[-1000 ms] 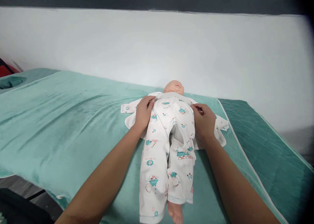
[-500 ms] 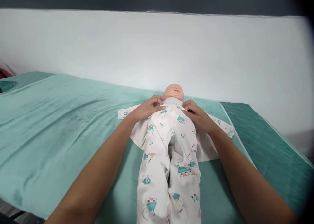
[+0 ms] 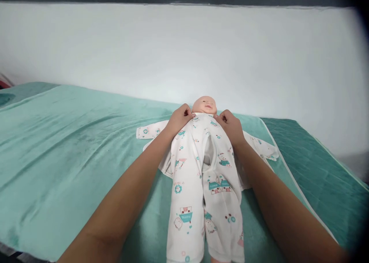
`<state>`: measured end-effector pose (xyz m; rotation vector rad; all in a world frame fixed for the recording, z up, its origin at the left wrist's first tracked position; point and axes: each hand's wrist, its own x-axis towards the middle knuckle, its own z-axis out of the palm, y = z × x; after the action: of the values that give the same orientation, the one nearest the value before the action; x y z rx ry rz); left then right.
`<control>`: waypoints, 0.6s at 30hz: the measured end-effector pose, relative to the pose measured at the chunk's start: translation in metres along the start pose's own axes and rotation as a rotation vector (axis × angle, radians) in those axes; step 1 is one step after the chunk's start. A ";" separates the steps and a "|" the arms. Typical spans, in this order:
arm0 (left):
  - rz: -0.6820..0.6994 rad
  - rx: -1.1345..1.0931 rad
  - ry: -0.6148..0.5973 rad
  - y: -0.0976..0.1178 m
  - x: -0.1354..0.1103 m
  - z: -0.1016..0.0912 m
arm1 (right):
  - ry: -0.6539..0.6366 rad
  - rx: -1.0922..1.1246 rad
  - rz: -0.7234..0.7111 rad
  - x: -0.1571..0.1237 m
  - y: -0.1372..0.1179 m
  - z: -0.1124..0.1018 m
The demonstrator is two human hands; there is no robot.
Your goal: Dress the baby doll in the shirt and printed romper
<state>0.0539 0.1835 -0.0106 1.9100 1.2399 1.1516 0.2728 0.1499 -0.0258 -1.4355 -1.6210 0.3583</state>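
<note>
Doll: a baby doll point(image 3: 204, 105) lies on its back in the middle of the bed, with the head toward the white wall point(image 3: 184, 52) and the legs toward the person.

Long axis: the body runs from far to near, almost straight away from the person – so both forearms come in along it, one on each side.

Garment: a white printed romper point(image 3: 198, 167) covers the doll from the neck down to the legs; the front is partly open at the belly, and its sleeves lie spread flat to the left and right on the bed.

Left hand: the left hand point(image 3: 179, 119) rests at the doll's left-of-picture shoulder, just beside the head. The fingers are curled together and seem to pinch the collar edge of the romper, but the grip itself is hidden under the hand.

Right hand: the right hand point(image 3: 230, 125) sits on the other shoulder, mirrored. Its fingers are also bent and closed on the cloth near the neck.

Which is nearer: both hands are about equally close to the neck opening – it lies between them, touching the fingertips of each.

Bed: a green towel-like cover point(image 3: 72, 140) lies under all; a darker green quilted part point(image 3: 314, 171) shows at the right.
</note>
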 end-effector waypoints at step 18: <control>0.163 0.611 0.077 0.002 -0.152 -0.017 | 0.145 0.163 -0.117 -0.178 -0.048 -0.041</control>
<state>0.0101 0.0439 -0.0544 2.4631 1.6392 1.0021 0.2570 -0.0374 -0.0457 -1.2108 -1.5145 0.3050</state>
